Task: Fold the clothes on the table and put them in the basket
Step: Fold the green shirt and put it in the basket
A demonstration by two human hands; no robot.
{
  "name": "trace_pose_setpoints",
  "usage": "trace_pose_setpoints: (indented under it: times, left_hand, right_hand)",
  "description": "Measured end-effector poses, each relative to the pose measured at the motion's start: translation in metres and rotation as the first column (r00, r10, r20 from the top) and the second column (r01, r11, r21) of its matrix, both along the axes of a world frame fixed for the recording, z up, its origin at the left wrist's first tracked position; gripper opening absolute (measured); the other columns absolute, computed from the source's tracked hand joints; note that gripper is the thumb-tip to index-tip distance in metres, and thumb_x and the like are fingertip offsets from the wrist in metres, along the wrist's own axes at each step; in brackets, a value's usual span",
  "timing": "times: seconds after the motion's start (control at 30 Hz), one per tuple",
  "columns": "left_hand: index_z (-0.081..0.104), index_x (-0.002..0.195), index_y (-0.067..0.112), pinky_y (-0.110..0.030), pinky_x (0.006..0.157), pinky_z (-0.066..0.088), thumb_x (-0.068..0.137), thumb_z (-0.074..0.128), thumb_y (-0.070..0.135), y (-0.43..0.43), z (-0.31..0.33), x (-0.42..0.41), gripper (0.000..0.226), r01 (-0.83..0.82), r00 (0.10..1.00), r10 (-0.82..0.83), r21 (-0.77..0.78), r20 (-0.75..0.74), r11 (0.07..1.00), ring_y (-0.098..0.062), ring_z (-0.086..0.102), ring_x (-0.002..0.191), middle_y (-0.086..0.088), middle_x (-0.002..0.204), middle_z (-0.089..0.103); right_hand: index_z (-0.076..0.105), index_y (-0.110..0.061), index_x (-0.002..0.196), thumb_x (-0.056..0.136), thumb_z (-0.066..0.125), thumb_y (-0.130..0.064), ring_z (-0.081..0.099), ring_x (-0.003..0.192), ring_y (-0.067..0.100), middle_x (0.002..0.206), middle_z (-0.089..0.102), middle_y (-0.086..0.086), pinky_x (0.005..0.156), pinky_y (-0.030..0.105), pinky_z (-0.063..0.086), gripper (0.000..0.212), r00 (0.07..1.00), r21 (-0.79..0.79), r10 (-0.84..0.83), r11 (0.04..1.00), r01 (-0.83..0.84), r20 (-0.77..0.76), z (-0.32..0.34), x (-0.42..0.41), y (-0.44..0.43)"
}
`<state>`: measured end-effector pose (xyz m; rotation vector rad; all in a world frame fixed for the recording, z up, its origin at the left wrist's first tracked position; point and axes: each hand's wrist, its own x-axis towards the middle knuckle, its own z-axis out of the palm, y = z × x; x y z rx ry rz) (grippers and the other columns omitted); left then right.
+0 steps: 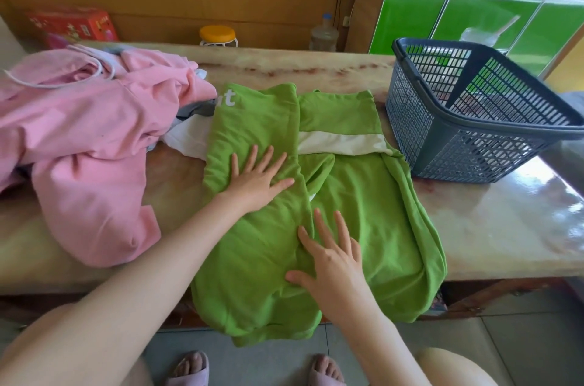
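Fingers (264, 159) on left hand (256, 180) and right hand (331, 262) are spread flat, gripping nothing, pressing the green top (373, 211) at the table's (489, 227) near edge, hem hanging off. Pink pile (88, 132) at the left end half-hides other clothes; basket (474, 158) sits at the right end.

Left hand (252, 178) and right hand (335, 262) extend from bare arms; both feet wear open-toed, pale lilac slippers (189, 376), toes showing.
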<state>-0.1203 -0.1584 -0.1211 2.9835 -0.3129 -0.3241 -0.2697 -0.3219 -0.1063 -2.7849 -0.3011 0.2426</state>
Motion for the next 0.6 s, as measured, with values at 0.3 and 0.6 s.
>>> trace_pose_setpoints:
  times: [0.3,0.6]
  left_hand:
    - [0.047,0.136,0.007,-0.035,0.109,0.028,0.090,0.061,0.015,0.045,0.011,-0.046,0.049,-0.154,0.844,0.427,-0.616,0.325,0.773,-0.028,0.038,0.133,-0.015,0.142,0.043]
    - [0.046,0.130,0.011,-0.028,0.075,0.033,0.090,0.062,0.032,0.082,-0.003,-0.107,0.048,-0.502,0.806,0.592,-0.504,0.023,0.703,-0.023,0.056,0.105,-0.002,0.108,0.065]
  right_hand:
    - [0.046,-0.023,0.138,0.089,0.058,-0.045,0.036,0.134,0.015,0.146,0.041,-0.004,0.112,0.030,0.028,0.055,0.984,0.361,-0.174,0.921,0.148,0.041,0.000,0.016,0.000]
    - [0.030,-0.030,0.148,0.094,0.052,-0.044,0.017,0.145,0.019,0.158,0.020,0.002,0.116,0.032,0.012,0.060,0.989,0.227,-0.148,0.964,0.138,0.026,-0.002,0.015,0.023]
